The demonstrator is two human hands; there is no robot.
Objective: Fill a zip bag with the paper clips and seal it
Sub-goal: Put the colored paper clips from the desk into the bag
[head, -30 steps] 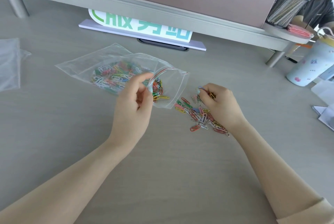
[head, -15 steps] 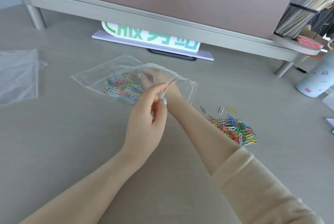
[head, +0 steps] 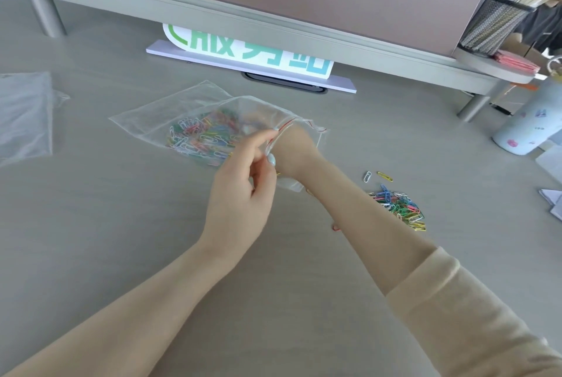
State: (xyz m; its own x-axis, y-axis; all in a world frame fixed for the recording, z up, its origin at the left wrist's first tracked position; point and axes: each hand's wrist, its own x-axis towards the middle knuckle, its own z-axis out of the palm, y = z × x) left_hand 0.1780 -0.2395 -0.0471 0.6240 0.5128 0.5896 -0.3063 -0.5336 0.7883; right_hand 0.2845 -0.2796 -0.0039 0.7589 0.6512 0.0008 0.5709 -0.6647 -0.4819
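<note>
A clear zip bag (head: 170, 112) with a red zip line lies on the grey desk, its mouth facing right. Several coloured paper clips (head: 197, 136) lie inside it. My left hand (head: 243, 194) pinches the near lip of the bag's mouth and holds it up. My right hand (head: 292, 151) reaches into the bag through the mouth; its fingers are blurred behind the plastic. A loose pile of coloured paper clips (head: 398, 206) sits on the desk to the right of my right forearm, with two single clips (head: 377, 176) just beyond it.
A second clear bag (head: 24, 115) lies at the left edge. A white sign with green letters (head: 246, 51) stands under the raised shelf (head: 243, 17) at the back. A mesh pen holder (head: 492, 23), a pale blue cup (head: 529, 127) and papers (head: 552, 197) sit at the right.
My right hand has left the loose pile and gone into the bag's mouth, deeper than half a second ago. My left hand still holds the lip of the bag.
</note>
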